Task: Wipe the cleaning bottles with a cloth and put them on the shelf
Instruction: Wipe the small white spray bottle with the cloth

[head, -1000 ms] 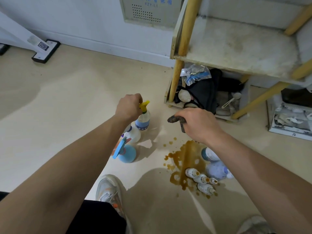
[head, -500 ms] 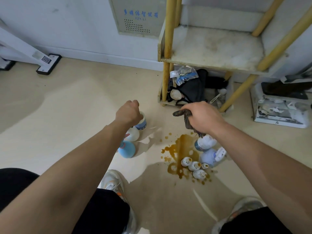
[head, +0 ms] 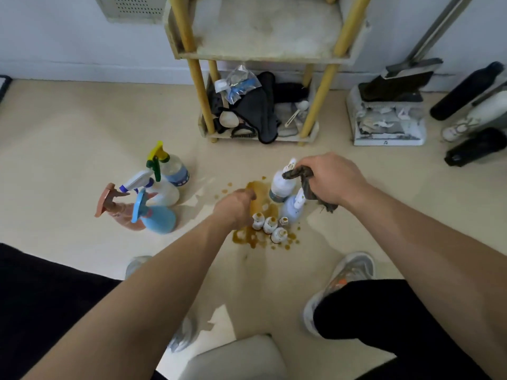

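A wide stretch of beige floor [head: 68, 138] separates four plastic trigger spray bottles [head: 162, 190], bunched at centre left, from the brown liquid spill [head: 259, 200] at centre. Beyond the spill, at top centre, a yellow-posted shelf [head: 263, 54] stands against the wall, the front edge of its stained white board facing the hands. Its bottom tier is crammed with dark fabric and bags.

The right hand [head: 332, 179], its arm stretched in from the lower right, has its grip clamped on a crumpled dark brown cloth [head: 297, 173]. The cloth's loose end overlaps the neck of a tall white bottle with a teal band [head: 279, 186]. A pale blue pump bottle [head: 292, 209] stands just beside that one.

The left hand [head: 236, 207] hangs knuckles-up over the spill's left edge, beside four small white bottles [head: 270, 225] standing in the liquid. Its fingers curl under, so whether its grip holds anything cannot be told.
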{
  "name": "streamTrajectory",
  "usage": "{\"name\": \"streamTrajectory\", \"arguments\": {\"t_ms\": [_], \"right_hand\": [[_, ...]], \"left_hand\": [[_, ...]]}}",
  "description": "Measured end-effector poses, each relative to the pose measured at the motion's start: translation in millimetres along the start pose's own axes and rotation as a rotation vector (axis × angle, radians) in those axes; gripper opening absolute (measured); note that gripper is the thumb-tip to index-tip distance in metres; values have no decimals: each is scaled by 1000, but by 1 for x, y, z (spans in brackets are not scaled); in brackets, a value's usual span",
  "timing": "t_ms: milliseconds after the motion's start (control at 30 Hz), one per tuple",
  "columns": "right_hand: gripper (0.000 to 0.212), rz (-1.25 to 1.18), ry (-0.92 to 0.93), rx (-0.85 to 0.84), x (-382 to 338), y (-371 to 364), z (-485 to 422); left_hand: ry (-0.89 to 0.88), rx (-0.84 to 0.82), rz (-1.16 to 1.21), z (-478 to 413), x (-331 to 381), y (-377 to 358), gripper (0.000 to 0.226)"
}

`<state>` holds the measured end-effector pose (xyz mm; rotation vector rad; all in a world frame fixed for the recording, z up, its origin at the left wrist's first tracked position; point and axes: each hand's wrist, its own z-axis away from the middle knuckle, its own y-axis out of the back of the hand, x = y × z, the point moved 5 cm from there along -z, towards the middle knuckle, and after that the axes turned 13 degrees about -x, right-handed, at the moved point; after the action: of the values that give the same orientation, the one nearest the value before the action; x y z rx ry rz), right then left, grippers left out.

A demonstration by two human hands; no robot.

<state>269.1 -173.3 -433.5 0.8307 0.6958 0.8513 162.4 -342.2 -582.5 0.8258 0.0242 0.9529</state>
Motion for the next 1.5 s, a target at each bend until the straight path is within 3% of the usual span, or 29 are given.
{"name": "streamTrajectory", "arguments": {"t_ms": [100,300,600,733,1000,1200,1500], "right_hand": [[42,-42,-20,2,20,-12,6],[42,-72,-3,37,35,-27,5],[44,-179,-23,19,41,-28,8],[43,-204,-31,32,39,-21,12],[40,-297,9,86,18,7,26],[45,-252,183,203,-28,51,46],[54,-50,448,461,-75,96,81]], "left_hand": [[20,2,47,-15,0,-32,72],[19,65,119,-39,0,-67,56],[-68,125,152,-53,-10,-69,39],[-63,115,166,-48,-9,-62,41],[-21,87,252,0,-2,-9,45],[-162,224,265,57,20,69,48],[-410,417,365,153,63,164,29]]}}
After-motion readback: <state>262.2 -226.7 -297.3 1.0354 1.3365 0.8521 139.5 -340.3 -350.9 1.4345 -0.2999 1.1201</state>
